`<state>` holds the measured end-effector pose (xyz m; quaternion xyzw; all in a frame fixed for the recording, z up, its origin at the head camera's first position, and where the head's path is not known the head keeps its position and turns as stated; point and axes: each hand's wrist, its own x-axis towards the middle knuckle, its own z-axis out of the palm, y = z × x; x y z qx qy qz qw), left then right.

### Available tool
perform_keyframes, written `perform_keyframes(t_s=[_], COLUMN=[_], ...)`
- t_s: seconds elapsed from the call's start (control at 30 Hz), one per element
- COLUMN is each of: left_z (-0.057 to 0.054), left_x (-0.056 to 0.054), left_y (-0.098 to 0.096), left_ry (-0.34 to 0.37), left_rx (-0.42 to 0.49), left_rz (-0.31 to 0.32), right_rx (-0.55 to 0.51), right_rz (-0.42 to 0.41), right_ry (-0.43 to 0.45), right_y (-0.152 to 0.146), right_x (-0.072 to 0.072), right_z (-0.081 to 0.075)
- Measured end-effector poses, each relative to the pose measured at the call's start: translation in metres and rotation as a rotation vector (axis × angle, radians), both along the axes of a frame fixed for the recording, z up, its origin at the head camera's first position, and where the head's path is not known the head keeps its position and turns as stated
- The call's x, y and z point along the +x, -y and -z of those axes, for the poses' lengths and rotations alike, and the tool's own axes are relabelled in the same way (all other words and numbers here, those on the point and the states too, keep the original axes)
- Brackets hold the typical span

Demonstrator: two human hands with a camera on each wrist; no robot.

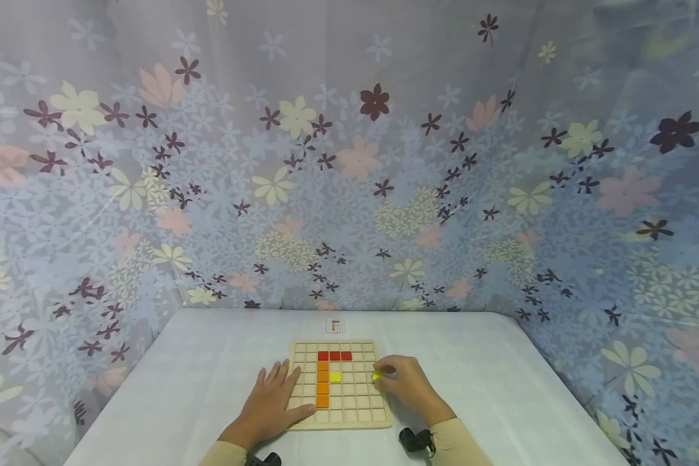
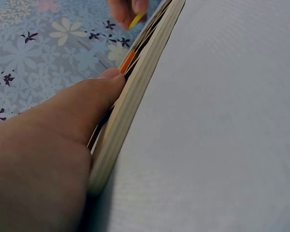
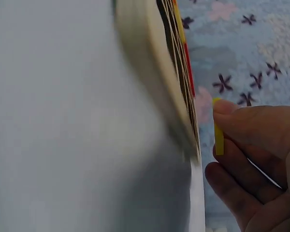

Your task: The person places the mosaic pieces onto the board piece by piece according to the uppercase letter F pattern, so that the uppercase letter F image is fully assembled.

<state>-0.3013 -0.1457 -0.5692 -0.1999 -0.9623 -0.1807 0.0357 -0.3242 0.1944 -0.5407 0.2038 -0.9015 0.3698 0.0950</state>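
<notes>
A wooden grid board [image 1: 361, 414] lies on the white table. My left hand [image 1: 270, 401] rests with spread, straight fingers on its left side, the thumb pointing at the lowest orange tile [image 1: 323, 401]. My right hand [image 1: 410, 383] pinches a yellow tile [image 3: 219, 133] between thumb and fingers, above the board's right edge. Three red tiles [image 1: 334, 356] form a row near the top of the grid. Several orange tiles run down in a column below the leftmost red one. Another yellow tile [image 1: 335, 377] sits in a cell to the right of the orange column.
A small card [image 1: 336, 325] printed with a coloured grid pattern lies behind the board. White cloth covers the table [image 1: 210, 349]. A flowered curtain [image 1: 349, 194] surrounds the back and sides. Black wrist devices [image 1: 415, 440] are strapped at both sleeves.
</notes>
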Motion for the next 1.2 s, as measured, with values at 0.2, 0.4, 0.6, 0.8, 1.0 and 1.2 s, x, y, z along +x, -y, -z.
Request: perform_keyframes(t_s=[0.2,0.4,0.6,0.8,1.0,1.2], left_z=[-0.003,-0.007,-0.005,-0.004,-0.002,-0.001], left_x=[0.002,0.005,0.003,0.002,0.002,-0.001], left_y=[0.001,-0.002,-0.001,0.000,0.000,0.001], left_ry=[-0.003,-0.008,-0.012,0.007,0.007,-0.002], left_rx=[0.012,0.021,0.005,0.005,0.001,0.001], left_rz=[0.006,0.019,0.017,0.016,0.017,0.008], right_rx=[0.050,0.081,0.107,0.104,0.089,0.022], right_rz=[-0.124,-0.188,-0.195,-0.180,-0.150,-0.136], right_ry=[0.045,0.038,0.033,0.071,0.079,0.101], right_y=[0.032,0.049,0.056,0.060,0.056,0.039], right_x=[-0.013,-0.019,-0.021,-0.021,-0.017,-0.009], right_z=[-0.003,-0.006,-0.008,-0.007,-0.005,-0.007])
